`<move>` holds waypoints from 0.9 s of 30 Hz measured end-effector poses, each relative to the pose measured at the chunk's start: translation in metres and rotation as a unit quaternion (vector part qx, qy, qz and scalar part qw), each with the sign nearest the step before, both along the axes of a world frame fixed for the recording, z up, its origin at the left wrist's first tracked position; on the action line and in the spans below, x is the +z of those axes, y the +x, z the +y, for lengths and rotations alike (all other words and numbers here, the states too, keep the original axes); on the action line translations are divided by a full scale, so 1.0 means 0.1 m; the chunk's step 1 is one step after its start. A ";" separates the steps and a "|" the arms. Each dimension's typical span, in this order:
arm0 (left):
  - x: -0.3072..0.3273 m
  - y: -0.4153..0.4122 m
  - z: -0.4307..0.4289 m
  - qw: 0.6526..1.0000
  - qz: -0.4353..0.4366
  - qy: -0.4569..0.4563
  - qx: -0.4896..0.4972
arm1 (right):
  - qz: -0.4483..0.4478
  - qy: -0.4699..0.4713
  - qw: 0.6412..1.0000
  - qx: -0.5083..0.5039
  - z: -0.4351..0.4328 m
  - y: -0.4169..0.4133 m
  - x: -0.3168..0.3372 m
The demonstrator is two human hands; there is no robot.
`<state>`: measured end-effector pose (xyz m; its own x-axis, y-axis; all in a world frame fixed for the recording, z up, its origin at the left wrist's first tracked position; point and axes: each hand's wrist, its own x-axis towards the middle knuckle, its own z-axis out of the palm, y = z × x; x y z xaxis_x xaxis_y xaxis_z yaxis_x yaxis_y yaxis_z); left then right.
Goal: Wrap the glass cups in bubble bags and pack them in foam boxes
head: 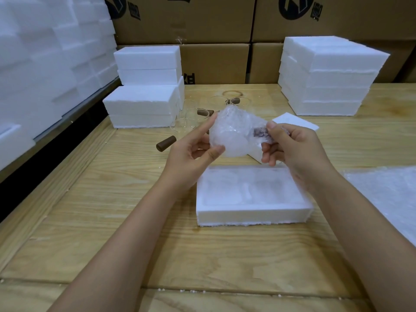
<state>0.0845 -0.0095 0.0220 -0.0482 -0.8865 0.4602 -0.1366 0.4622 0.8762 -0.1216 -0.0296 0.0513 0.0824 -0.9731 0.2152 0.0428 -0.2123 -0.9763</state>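
A bubble-wrapped cup (pixel 234 134) with a brown handle is held above the open foam box (pixel 252 194). Bare glass cups (pixel 191 118) stand at 11 o'clock from it.

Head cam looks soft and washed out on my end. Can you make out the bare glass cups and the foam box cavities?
Head view: bare glass cups nearly vanish against the wood, only rims and brown handles read; open foam box cavities are overexposed and faint; wide-angle bend curves the edges; wrapped cup in both hands is hazy.

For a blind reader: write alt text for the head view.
Two hands, left hand and right hand, hold a bubble-wrapped glass cup above an open foam box on a wooden table. Unwrapped cups and foam box stacks sit behind.
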 end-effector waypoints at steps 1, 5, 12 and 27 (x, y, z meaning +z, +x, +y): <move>0.00 0.00 -0.01 1.000 -0.002 0.003 -0.003 | 0.000 0.014 1.000 0.000 0.00 0.00 0.00; 0.01 0.00 -0.03 1.000 0.002 0.009 -0.025 | 0.011 0.051 0.999 -0.008 -0.02 -0.04 0.01; 0.04 -0.01 -0.02 0.999 0.010 0.023 -0.021 | 0.065 0.071 0.995 0.000 -0.03 -0.06 -0.02; 0.02 -0.03 -0.02 1.000 0.001 0.025 -0.013 | 0.082 0.049 0.995 0.012 -0.01 -0.03 -0.03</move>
